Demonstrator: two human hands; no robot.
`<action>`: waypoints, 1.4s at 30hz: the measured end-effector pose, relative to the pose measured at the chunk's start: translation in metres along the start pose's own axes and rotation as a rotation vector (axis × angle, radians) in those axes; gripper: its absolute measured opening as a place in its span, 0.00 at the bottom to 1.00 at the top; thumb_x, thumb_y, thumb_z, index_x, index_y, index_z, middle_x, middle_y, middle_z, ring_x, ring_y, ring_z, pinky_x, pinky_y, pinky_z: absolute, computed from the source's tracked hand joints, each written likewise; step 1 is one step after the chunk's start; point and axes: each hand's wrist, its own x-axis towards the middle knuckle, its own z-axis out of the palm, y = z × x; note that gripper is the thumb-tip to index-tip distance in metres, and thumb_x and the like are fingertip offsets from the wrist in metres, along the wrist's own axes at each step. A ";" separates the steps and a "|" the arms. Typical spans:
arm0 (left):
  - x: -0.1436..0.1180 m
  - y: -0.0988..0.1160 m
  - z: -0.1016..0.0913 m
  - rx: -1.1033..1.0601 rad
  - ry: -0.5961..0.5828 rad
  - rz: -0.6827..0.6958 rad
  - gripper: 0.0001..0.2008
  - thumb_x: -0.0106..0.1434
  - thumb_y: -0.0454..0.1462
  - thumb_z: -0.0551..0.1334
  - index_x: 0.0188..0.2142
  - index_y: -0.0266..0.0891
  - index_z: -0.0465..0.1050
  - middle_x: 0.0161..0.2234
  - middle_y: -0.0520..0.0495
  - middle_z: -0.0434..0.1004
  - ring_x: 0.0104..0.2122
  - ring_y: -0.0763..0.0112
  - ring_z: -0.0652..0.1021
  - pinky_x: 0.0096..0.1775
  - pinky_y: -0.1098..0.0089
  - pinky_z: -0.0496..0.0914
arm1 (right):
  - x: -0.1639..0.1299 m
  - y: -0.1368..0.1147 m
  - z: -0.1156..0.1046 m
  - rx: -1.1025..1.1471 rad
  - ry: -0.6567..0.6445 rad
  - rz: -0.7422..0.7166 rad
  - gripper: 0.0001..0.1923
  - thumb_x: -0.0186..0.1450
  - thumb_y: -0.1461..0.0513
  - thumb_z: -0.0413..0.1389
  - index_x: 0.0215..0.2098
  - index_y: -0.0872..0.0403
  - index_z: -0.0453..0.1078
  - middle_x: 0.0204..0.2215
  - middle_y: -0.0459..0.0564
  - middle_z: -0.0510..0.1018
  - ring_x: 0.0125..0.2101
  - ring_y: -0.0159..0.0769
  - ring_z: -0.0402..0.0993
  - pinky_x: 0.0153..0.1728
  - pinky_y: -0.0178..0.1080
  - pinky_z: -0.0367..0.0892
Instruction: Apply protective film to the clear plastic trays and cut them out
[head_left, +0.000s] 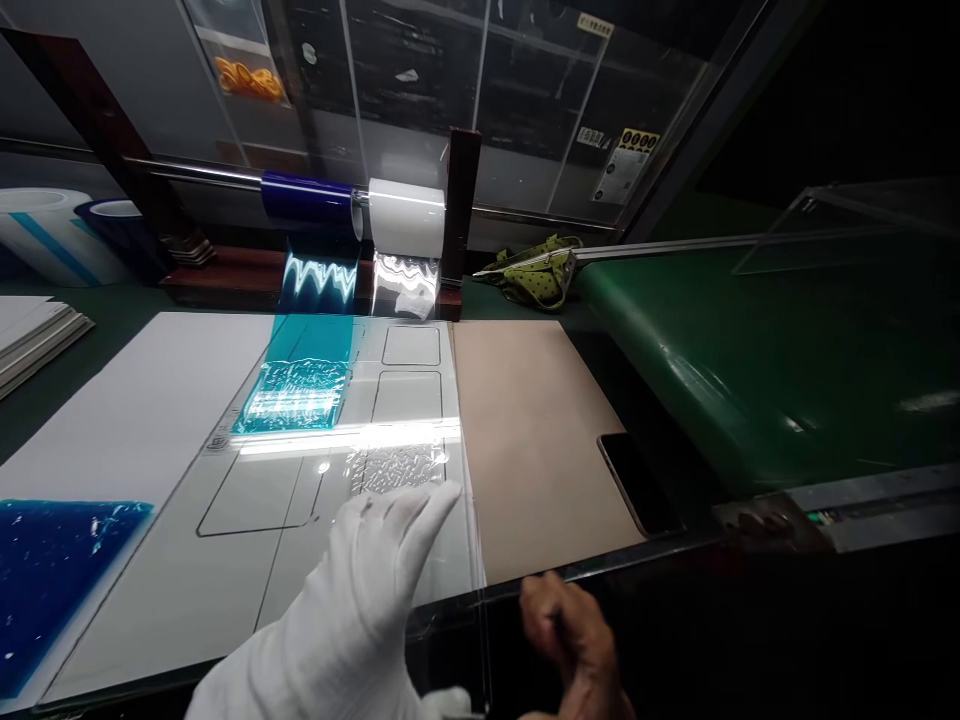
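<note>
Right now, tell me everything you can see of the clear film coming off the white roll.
The clear film is a thin, glossy, see-through strip. It runs from the white roll on the bar down onto the flat sheet, beside the blue film. It is wrinkled and glares under the light. Its near end lies by the gloved left hand, whose fingertips reach it. The bare right hand is apart from it.

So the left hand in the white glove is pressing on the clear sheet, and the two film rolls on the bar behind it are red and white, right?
Not quite. In the head view the gloved left hand does rest on the clear plastic sheet, but the film rolls on the metal bar are dark blue and white, not red and white.
</note>
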 end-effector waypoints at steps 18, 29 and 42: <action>-0.039 -0.041 -0.013 -2.337 -0.852 -0.766 0.61 0.45 0.73 0.43 0.62 0.26 0.56 0.53 0.25 0.70 0.47 0.51 0.75 0.39 0.62 0.68 | 0.088 0.024 -0.062 -0.862 -0.254 -0.273 0.41 0.62 0.49 0.58 0.65 0.59 0.49 0.61 0.64 0.62 0.62 0.54 0.56 0.58 0.57 0.60; -0.023 -0.047 -0.030 -2.113 -1.090 -0.746 0.64 0.38 0.76 0.45 0.63 0.35 0.57 0.49 0.33 0.74 0.46 0.46 0.76 0.51 0.41 0.60 | 0.115 -0.099 -0.019 -0.834 -0.739 -0.687 0.62 0.54 0.52 0.67 0.70 0.63 0.30 0.69 0.54 0.41 0.68 0.49 0.20 0.65 0.59 0.22; -0.008 -0.060 -0.064 -2.178 -0.615 -0.694 0.60 0.50 0.72 0.43 0.67 0.33 0.31 0.57 0.25 0.66 0.53 0.42 0.72 0.43 0.47 0.70 | 0.161 -0.126 -0.036 -0.993 -0.318 -0.751 0.62 0.59 0.53 0.63 0.68 0.61 0.19 0.66 0.61 0.56 0.67 0.51 0.37 0.63 0.66 0.22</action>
